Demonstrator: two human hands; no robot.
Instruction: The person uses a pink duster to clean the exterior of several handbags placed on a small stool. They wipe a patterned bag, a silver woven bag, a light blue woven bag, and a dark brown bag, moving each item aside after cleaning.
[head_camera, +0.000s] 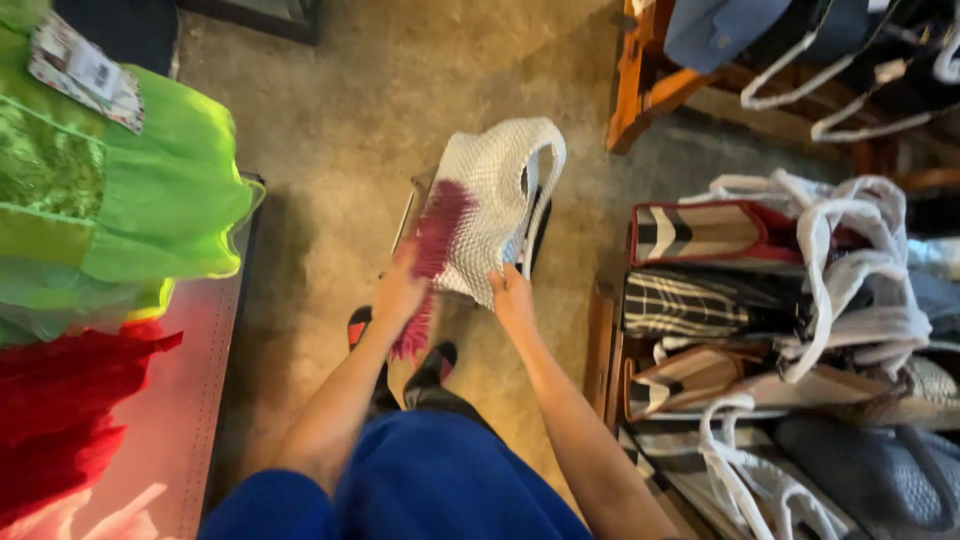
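Two hands: L (398, 292) clamps red duster (432, 262), R (512, 296) pinches white woven bag (490, 205) btm edge.

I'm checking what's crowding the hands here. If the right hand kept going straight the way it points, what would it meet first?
The right hand already grips the lower edge of the white woven bag; straight on lies only that bag, then seemingly bare concrete floor, though depth is unclear.

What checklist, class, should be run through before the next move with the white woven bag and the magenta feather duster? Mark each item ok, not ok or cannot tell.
1. Right hand grips white woven bag at its lower edge: ok.
2. Left hand holds magenta feather duster: ok.
3. Duster lies against the bag's face: ok.
4. Bag clear of the concrete floor: ok.
5. Bag empty inside: cannot tell.
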